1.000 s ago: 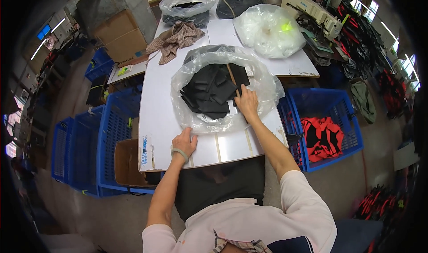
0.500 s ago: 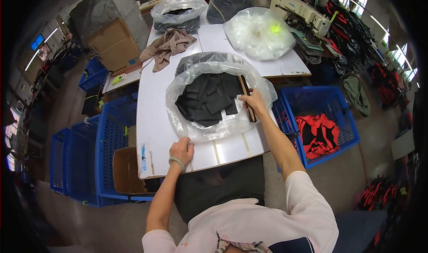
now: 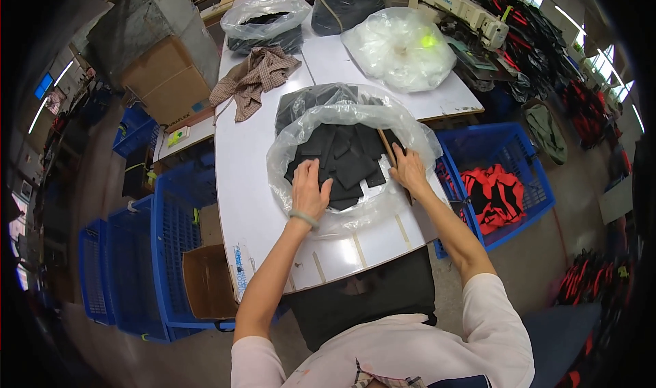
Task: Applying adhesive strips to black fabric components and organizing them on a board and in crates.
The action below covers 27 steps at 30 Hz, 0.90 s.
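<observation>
The left hand [image 3: 309, 186] lies flat with the fingers spread and released on the pile of black fabric pieces [image 3: 345, 162], which sits inside a clear plastic bag [image 3: 301, 138] in the middle of the white tabletop [image 3: 249, 183]. At about three o'clock from the pile, the right hand [image 3: 410, 171] rests at a thin brown stick [image 3: 391, 150]; whether its fingers grasp the stick I cannot tell. A blue basket [image 3: 526, 176] with red cloth stands beside the tabletop at three o'clock.

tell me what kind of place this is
Most likely a garment or sewing workshop: an industrial sewing machine stands at the table's far end, clear bags hold black cut fabric pieces, and blue crates hold more cloth.
</observation>
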Motion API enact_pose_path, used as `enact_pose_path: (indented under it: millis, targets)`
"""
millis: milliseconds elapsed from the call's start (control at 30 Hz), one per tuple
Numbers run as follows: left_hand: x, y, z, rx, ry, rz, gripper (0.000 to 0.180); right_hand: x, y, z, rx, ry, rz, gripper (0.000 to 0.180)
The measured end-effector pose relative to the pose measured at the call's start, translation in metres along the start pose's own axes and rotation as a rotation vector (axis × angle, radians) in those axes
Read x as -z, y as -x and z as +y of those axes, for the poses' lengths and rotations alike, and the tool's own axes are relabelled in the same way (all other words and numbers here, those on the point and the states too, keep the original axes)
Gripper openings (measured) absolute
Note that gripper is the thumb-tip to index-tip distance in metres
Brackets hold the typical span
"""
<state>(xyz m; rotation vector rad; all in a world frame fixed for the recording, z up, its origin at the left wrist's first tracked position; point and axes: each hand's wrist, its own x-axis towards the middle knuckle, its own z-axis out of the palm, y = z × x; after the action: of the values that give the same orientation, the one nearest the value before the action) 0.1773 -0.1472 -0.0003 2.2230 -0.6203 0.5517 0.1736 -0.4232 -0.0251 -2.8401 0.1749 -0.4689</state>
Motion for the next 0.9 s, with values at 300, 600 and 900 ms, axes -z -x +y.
enact_pose_path:
  millis: [300,600,900]
  targets:
    - [0.019,-0.003,-0.022,0.234,0.113,0.239,0.046,-0.032,-0.070,-0.098,0.500,-0.367,0.034,0.028]
    - [0.034,-0.017,-0.150,0.887,0.727,0.269,0.050,-0.104,-0.205,-0.127,0.386,0.069,0.735,0.040]
    - [-0.026,-0.211,-0.255,1.065,0.687,-0.066,0.042,-0.108,-0.206,-0.158,0.330,-0.013,-0.033,0.066]
